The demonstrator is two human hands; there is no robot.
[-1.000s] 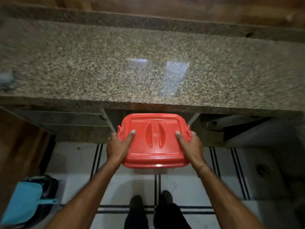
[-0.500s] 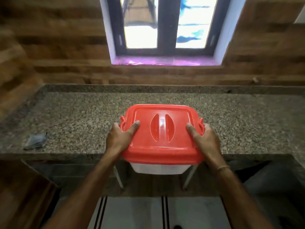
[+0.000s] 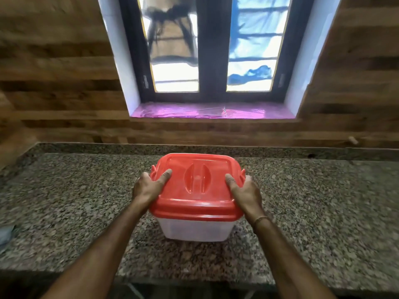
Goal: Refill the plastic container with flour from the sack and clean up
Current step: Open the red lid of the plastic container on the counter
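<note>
A clear plastic container (image 3: 197,229) with a red lid (image 3: 194,197) sits on the granite counter (image 3: 75,201), near its middle. My left hand (image 3: 149,186) grips the container's left side, thumb lying on the lid. My right hand (image 3: 246,192) grips the right side the same way. The fingers of both hands are hidden behind the lid's edges. The lid is closed, with a moulded handle in its centre. The flour sack is out of view.
A greyish cloth-like item (image 3: 6,234) lies at the counter's far left edge. Behind the counter rises a wood-panelled wall with a window (image 3: 212,50) and a purple sill (image 3: 212,111). The counter's front edge runs along the bottom of the view.
Both hands lifted the container from below the counter's level up over its edge and onto the granite top. The view tilted up from the floor to the window.
</note>
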